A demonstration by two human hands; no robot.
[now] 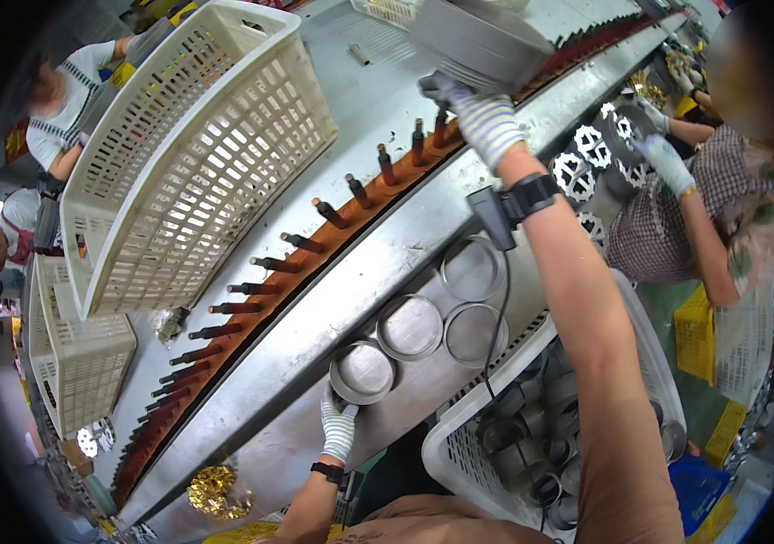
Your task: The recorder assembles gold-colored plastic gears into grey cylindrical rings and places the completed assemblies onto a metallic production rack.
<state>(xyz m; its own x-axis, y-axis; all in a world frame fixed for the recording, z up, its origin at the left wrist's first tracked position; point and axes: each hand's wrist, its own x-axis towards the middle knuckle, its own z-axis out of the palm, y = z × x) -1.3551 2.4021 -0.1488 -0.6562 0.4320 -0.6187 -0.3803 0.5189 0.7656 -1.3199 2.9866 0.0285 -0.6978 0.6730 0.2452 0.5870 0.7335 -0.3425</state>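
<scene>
knit-gloved left hand gripping shiny round metal tin, gloved right hand clutching stacked grey metal pans, ribbed steel bench

packages: none in view | labels: none legible or distinct on any surface | signs: none | screens: none, near either grip or further along the desk
</scene>
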